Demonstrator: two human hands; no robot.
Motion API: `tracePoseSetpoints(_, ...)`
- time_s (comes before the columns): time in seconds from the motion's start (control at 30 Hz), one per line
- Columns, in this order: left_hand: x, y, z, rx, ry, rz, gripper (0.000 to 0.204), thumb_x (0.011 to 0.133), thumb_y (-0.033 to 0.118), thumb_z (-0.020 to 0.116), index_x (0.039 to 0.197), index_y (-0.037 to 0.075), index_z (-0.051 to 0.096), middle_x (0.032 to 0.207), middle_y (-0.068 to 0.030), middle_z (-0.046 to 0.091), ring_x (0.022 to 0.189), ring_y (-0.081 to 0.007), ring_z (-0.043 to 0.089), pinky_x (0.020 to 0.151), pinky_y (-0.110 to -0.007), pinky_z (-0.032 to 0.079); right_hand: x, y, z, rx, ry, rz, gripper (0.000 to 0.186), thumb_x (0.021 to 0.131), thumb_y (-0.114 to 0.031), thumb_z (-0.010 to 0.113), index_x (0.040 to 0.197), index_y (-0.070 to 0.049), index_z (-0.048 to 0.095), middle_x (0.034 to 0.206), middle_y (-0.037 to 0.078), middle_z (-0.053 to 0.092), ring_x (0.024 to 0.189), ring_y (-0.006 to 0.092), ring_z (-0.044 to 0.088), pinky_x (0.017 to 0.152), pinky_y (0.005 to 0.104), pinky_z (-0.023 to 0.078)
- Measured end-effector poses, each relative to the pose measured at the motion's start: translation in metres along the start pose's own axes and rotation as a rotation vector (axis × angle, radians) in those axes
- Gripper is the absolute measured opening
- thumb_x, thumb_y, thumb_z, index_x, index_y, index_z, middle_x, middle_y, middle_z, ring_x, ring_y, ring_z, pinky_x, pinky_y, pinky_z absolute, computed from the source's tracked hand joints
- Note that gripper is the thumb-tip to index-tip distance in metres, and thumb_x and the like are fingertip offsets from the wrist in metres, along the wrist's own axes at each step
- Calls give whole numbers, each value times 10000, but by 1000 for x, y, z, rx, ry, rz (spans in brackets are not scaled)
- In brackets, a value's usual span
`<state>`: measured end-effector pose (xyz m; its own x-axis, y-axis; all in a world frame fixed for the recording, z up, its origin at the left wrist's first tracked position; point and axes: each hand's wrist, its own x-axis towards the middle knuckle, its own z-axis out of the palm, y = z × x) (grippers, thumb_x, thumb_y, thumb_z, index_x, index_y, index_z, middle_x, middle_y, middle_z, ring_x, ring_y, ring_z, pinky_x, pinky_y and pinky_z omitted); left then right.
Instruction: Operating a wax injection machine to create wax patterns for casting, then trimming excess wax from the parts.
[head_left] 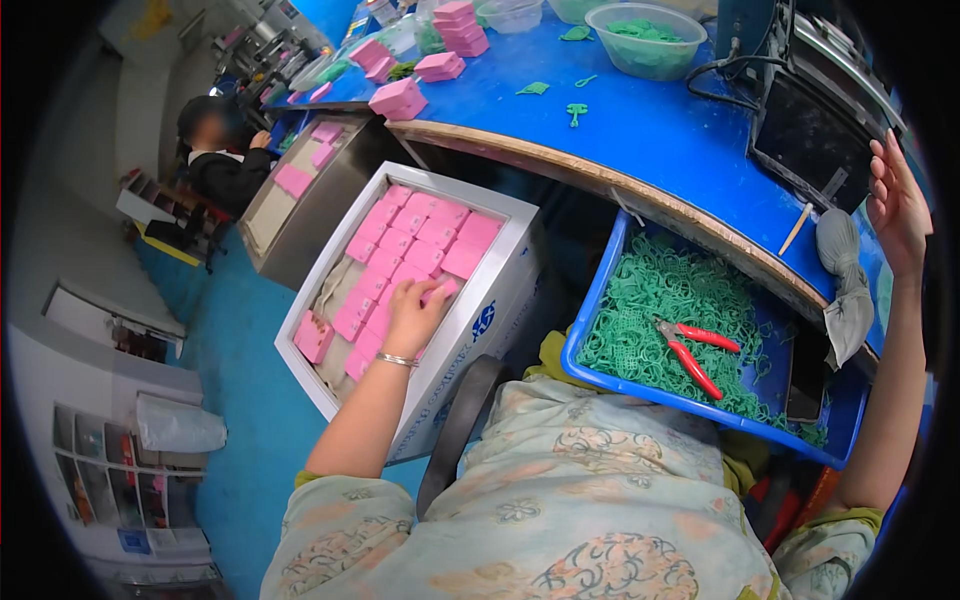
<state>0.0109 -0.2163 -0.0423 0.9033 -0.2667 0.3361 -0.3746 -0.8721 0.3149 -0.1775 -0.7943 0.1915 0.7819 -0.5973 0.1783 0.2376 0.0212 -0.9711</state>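
Observation:
My left hand (413, 318) reaches into a white-framed box (408, 412), its fingers closed on a pink block (441, 289) near the box's right side. Rows of flat pink blocks (396, 241) fill most of that box, with a stack (313, 338) at its near left corner. On the far right my right hand (898, 205) is raised, fingers stretched upward and nothing visible in it. Close beside it stands a dark machine (815, 140). Below that hand, a grey-green cloth bundle (842, 262) lies at the table edge by a wooden stick (795, 229).
A blue tray (640, 392) at my lap holds tangled green pieces (640, 300) and red-handled cutters (700, 360). The blue table (640, 150) bears pink stacks (398, 99), loose green pieces (577, 114) and a clear bowl (648, 60). Another person (222, 160) sits at far left.

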Motion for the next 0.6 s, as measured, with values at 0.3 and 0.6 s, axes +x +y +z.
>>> tracePoseSetpoints(0.3, 4, 14, 12, -810, -231, -744, 326, 784, 242, 638, 939, -29, 543, 804, -105, 581, 701, -206, 582, 638, -318, 471, 13, 1, 2, 167, 8, 22, 250, 881, -271, 544, 993, -49, 566, 709, -23, 600, 535, 23, 544, 418, 124, 411)
tracePoseSetpoints(0.6, 18, 32, -25, 237, -568, -83, 275, 725, 158, 634, 950, 7, 590, 833, -173, 625, 760, -280, 610, 721, -370, 469, -23, 5, 31, 76, 113, 92, 265, 864, -333, 562, 829, -71, 584, 618, -29, 586, 460, 22, 537, 383, 105, 404)
